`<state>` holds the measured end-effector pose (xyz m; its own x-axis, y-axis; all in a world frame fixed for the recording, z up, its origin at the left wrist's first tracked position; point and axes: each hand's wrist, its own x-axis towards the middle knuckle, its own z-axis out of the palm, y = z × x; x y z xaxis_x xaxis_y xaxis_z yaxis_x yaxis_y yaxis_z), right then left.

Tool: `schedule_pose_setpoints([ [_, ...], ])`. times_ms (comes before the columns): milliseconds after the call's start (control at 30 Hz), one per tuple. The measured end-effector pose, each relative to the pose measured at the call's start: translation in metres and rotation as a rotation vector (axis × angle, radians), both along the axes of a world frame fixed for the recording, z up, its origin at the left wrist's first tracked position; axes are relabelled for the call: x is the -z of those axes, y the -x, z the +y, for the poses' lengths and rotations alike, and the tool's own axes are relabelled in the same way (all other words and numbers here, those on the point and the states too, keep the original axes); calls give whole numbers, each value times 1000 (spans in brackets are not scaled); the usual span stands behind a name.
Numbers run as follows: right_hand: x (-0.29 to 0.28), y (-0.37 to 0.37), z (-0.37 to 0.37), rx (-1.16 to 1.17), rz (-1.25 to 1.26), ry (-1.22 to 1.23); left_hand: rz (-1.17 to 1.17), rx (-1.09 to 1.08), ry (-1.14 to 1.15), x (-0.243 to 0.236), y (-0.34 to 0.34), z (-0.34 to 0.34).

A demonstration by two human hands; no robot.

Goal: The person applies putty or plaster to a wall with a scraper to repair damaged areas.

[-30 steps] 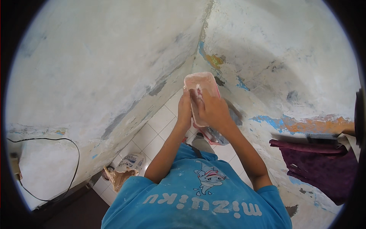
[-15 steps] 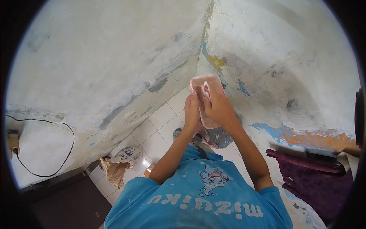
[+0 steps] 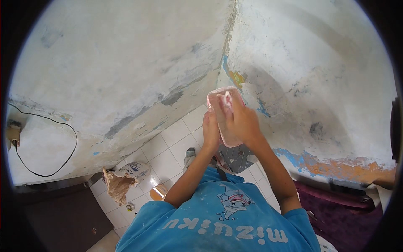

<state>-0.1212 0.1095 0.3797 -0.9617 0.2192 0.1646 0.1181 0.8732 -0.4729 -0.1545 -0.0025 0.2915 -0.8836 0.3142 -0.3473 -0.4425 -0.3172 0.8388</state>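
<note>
A shallow pink rectangular tray (image 3: pixel 224 131) with rounded corners is held out before me, its inside smeared whitish. My left hand (image 3: pixel 211 132) grips its left side, the thumb by the rim and the other fingers mostly hidden. Over the tray's right side, my right hand (image 3: pixel 245 124) is closed with its fingers reaching inside. White paste (image 3: pixel 228 96) shows at those fingertips, near the far end. Whatever the right hand holds is coated and partly covered, so I cannot make out its kind.
Two patchy, peeling walls (image 3: pixel 294 105) meet in a corner ahead. Below left are a white bucket (image 3: pixel 140 170), crumpled brown paper (image 3: pixel 117 185) and a round tan-coloured container (image 3: pixel 158 192). A black cable (image 3: pixel 75 143) hangs from a socket; purple cloth (image 3: pixel 336 214) lies at right.
The tray and both hands sit slightly lower in the picture. My right hand has shifted a little within the tray, still closed. The view has moved, showing more floor at lower left.
</note>
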Motion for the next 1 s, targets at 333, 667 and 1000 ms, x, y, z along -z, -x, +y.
schedule_pose_setpoints([
  [333,-10,-18,3,-110,-38,-78,-10,-102,-77,-16,2,4],
  [667,-41,0,4,-96,151,-358,240,-368,-74,-26,-15,16],
  [1000,-23,-11,-14,-169,101,-57,212,-429,-100,-7,-7,4],
])
